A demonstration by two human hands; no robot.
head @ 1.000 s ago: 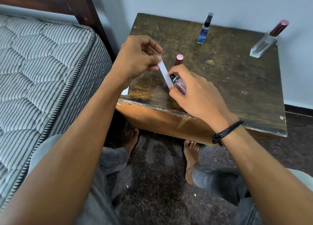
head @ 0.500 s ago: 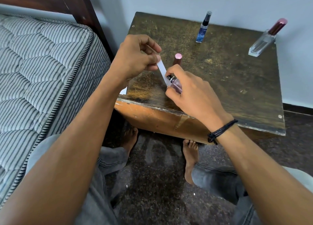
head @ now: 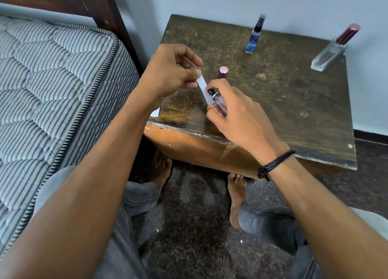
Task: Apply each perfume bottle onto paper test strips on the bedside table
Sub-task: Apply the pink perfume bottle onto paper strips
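My left hand point(head: 170, 73) pinches the top of a white paper test strip point(head: 203, 87), which hangs slanting above the near left part of the bedside table point(head: 294, 102). My right hand point(head: 237, 113) grips a small pink perfume bottle point(head: 219, 104), uncapped, with its black nozzle against the strip and my forefinger on top of it. The bottle's pink cap point(head: 223, 72) stands upright on the table just behind the strip. A blue spray bottle point(head: 254, 36) stands at the back, and a clear bottle with a dark red cap point(head: 333, 48) at the back right corner.
A striped mattress point(head: 52, 90) and dark wooden bedpost point(head: 105, 12) flank the table on the left. A bit of white paper point(head: 155, 112) shows at the table's left edge under my left wrist. My bare feet point(head: 237, 194) rest on dark floor below.
My right hand has shifted the pink bottle slightly up along the strip, with the nozzle staying against it. My left hand holds the strip in nearly the same place.
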